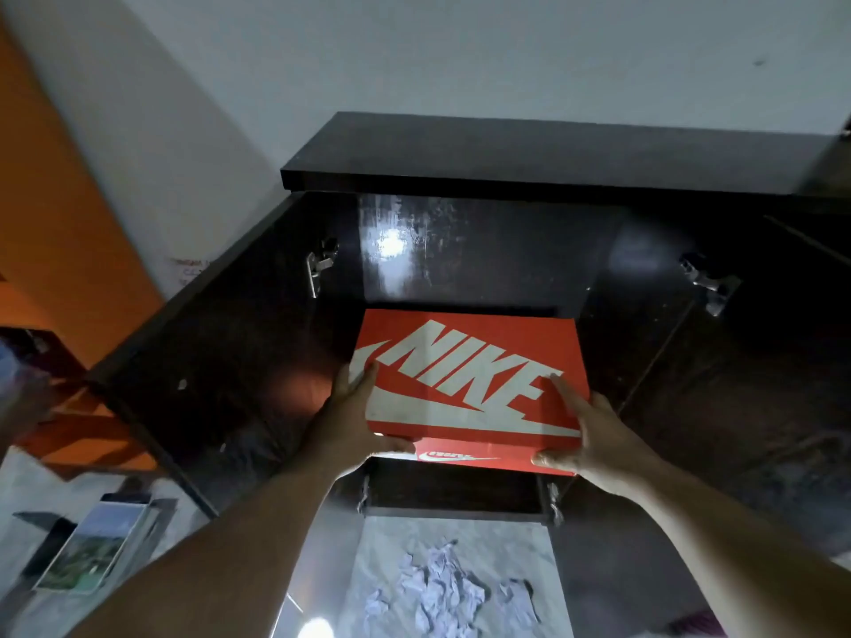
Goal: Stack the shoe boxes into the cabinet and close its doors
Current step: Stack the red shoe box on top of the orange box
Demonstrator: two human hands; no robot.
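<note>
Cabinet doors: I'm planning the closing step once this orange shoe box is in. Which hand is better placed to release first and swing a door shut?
Neither clearly. The left hand and right hand both grip the orange shoe box, each beside its own open door: left door, right door.

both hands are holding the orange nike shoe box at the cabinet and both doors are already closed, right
Not quite. The head view shows both hands, left hand and right hand, holding the orange shoe box at the cabinet, but both doors are open.

Red Nike shoe box [465,384] held inside open dark cabinet [529,154], lid facing camera. Left hand [354,421] and right hand [594,435] clasping opposite near corners. Both doors swung open; crumpled cloth [442,587] on floor below.
</note>
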